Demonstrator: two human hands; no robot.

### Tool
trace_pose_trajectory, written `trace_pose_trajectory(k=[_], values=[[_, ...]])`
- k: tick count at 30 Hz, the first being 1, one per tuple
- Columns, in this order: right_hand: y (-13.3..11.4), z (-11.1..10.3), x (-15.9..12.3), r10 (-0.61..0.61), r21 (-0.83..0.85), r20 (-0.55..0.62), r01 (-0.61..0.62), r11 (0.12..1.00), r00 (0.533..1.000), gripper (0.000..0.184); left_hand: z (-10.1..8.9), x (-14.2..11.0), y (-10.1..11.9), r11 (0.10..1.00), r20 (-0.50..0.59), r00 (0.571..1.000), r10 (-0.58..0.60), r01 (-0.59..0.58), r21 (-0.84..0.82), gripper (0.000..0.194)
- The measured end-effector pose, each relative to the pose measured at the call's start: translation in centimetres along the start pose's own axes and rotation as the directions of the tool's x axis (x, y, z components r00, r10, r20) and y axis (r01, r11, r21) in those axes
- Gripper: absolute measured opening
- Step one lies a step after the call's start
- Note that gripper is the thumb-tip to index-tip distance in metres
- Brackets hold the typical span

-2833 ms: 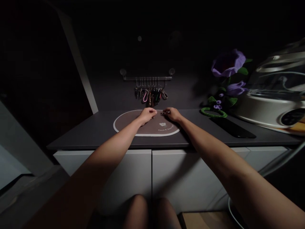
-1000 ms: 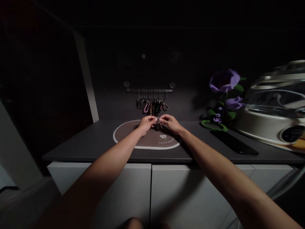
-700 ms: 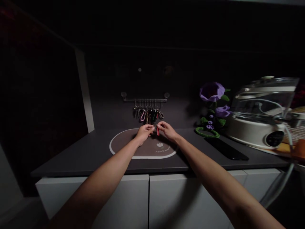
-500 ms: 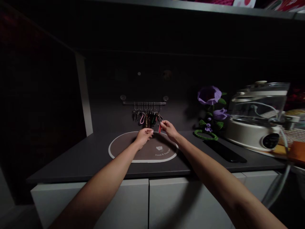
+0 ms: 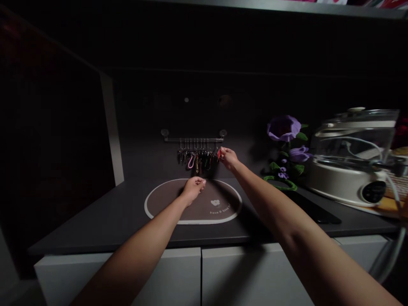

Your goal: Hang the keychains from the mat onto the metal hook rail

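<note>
All positions are referred to the clear rail [image 5: 194,140]. On handling, the red tag [image 5: 219,154], found below the rail's right end, is judged to be very light, thin and fairly stiff, with little risk of breakage. Some slipping may be expected if its face is smooth. A flat pinch between thumb and forefinger, taken along one edge, is considered the suitable hold. Whether a ring or key is attached to it cannot be determined, the detail being too small and dark.

On position, the following is noted from left to right. Below the rail's left half, metal keys [image 5: 181,156] are hung. Just left of the rail's middle, a pink loop [image 5: 191,161] is suspended among them. The left hand [image 5: 193,189] is located lower, below the rail's middle and over the brown mat [image 5: 165,199], well apart from the red tag. Its thumb and fingers are curled toward one another; whether anything is pinched between them cannot be told. The red tag is seen at the left side of the right hand [image 5: 228,157], which is held below and slightly to the right of the rail's right end. The tag is grasped between thumb and fingers, and is partly covered by them. Its exposed part is directed toward the rail's hung items; contact with the nearest of these can be neither confirmed nor excluded.
</note>
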State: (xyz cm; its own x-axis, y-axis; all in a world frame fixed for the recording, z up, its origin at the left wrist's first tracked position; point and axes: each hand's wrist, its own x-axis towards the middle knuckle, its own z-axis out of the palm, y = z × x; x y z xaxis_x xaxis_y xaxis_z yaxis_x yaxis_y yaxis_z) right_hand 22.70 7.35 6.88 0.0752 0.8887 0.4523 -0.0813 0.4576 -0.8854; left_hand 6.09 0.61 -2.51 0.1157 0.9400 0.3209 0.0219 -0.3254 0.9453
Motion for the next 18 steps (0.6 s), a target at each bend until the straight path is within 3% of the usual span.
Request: trace_pose_trajectory(k=[7, 18], values=[[-0.1, 0.6, 1.6, 0.128, 0.147, -0.145, -0.107, 0.983, 0.981, 0.025, 0.1, 0.0, 0.0, 1.000, 0.010, 1.000, -0.008, 0.008, 0.014, 0.017], [1.2, 0.6, 2.6, 0.145, 0.148, -0.123, -0.126, 0.981, 0.982, 0.027, -0.1, 0.4, -0.5, 1.000, 0.023, 1.000, 0.005, -0.005, 0.021, 0.020]])
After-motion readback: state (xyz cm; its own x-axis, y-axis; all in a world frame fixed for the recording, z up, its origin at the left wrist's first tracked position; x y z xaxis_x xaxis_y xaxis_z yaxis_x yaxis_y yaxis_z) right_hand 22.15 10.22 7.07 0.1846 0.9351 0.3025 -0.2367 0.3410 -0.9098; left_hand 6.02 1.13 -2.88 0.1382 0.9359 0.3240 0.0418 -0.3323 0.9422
